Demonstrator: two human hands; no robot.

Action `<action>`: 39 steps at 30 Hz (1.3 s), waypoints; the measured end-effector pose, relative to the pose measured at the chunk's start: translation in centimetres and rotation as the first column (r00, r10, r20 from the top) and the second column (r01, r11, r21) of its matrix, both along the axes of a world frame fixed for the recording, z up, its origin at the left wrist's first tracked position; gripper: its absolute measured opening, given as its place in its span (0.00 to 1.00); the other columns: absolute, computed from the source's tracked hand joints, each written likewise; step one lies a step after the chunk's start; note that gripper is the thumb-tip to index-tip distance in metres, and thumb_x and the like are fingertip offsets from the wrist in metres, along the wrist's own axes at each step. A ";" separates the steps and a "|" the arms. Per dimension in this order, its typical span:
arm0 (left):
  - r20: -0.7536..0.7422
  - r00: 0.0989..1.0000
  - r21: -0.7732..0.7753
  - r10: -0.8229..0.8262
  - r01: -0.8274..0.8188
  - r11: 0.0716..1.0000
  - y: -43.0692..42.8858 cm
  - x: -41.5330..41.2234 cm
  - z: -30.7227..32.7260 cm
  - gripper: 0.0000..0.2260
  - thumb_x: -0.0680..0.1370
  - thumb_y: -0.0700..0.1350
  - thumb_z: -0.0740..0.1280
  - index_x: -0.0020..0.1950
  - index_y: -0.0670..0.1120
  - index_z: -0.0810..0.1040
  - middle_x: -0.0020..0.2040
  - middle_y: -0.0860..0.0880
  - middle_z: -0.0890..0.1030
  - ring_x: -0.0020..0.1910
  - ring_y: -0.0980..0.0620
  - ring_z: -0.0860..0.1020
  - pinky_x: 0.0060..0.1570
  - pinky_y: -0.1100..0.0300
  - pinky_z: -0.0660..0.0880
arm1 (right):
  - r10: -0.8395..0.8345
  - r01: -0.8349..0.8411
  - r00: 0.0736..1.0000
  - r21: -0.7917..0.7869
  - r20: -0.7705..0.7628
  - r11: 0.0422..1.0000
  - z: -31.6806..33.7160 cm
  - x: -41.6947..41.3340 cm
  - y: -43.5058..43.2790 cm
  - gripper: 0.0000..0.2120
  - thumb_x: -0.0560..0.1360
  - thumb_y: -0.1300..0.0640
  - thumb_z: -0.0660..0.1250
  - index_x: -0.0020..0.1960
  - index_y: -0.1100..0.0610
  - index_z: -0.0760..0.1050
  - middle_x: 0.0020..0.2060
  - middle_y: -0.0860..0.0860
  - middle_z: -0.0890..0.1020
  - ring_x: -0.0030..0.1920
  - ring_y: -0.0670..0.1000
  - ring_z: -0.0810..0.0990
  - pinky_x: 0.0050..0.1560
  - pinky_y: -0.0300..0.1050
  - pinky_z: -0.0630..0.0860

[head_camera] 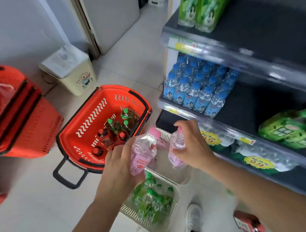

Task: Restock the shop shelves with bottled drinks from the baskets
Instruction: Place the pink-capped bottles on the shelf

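My left hand (118,163) grips a clear bottle with a pink cap and pink label (142,152), tilted over the floor. My right hand (192,145) holds a second pink-labelled bottle (177,151) by its upper part. Both hang above a cream slotted basket (175,194) with several green-capped bottles (152,200) in it. To the left, a red shopping basket (85,122) on the floor contains several red-capped and green-capped bottles (115,130). The dark shop shelves (259,105) stand on the right, with blue-capped water bottles (198,89) on the middle shelf.
Tall green bottles (201,4) stand on the top shelf and green packs (292,132) lie on a lower one. A stack of red baskets (12,114) sits at far left, a cream waste bin (73,71) behind. A red object (248,222) lies near my white shoes (193,218).
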State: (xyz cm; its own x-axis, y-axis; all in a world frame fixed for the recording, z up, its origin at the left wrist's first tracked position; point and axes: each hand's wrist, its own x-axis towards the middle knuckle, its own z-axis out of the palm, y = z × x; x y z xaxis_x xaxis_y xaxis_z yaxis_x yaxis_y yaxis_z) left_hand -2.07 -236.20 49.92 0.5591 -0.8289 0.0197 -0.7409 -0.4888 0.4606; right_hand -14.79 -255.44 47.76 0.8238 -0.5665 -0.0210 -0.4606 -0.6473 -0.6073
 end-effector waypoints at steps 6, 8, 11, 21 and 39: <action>0.058 0.998 -0.212 0.003 0.009 0.977 0.4 1.0 13.2 0.36 0.62 0.62 0.63 0.68 0.49 0.64 0.49 0.46 0.76 0.49 0.45 0.74 0.53 0.52 0.69 | -0.049 0.050 0.997 -0.020 0.059 0.999 13.5 0.4 1.1 0.32 0.65 0.63 0.73 0.65 0.52 0.64 0.52 0.46 0.60 0.52 0.49 0.69 0.47 0.41 0.68; 0.113 0.994 -0.260 -0.007 0.037 0.965 0.5 1.5 16.7 0.36 0.62 0.60 0.64 0.68 0.49 0.64 0.48 0.46 0.76 0.48 0.46 0.73 0.52 0.53 0.69 | -0.058 0.060 0.994 -0.023 0.092 0.998 17.4 0.6 1.3 0.33 0.65 0.63 0.73 0.65 0.50 0.63 0.53 0.45 0.59 0.54 0.47 0.69 0.48 0.39 0.68; 0.123 0.992 -0.297 0.017 0.021 0.955 0.8 1.9 21.5 0.36 0.61 0.50 0.73 0.68 0.47 0.67 0.50 0.45 0.77 0.51 0.44 0.73 0.49 0.53 0.69 | -0.058 0.065 0.985 -0.039 0.164 0.997 22.2 0.8 1.5 0.33 0.64 0.64 0.73 0.64 0.49 0.63 0.53 0.46 0.60 0.55 0.47 0.67 0.50 0.41 0.69; 0.104 0.994 -0.532 0.034 0.027 0.847 1.1 3.2 33.2 0.40 0.61 0.43 0.78 0.68 0.51 0.64 0.48 0.52 0.74 0.46 0.45 0.77 0.42 0.57 0.70 | -0.025 0.070 0.947 -0.131 0.319 0.989 35.9 0.8 1.9 0.36 0.63 0.60 0.76 0.67 0.49 0.65 0.55 0.45 0.64 0.56 0.44 0.68 0.56 0.44 0.70; 0.158 0.987 -0.665 0.030 0.084 0.742 -6.0 3.9 46.0 0.40 0.62 0.49 0.79 0.68 0.52 0.61 0.46 0.53 0.78 0.42 0.53 0.79 0.42 0.58 0.76 | 0.018 0.156 0.854 -0.289 0.520 0.945 52.2 0.4 -4.2 0.41 0.62 0.57 0.79 0.69 0.48 0.63 0.61 0.45 0.66 0.59 0.42 0.65 0.57 0.40 0.64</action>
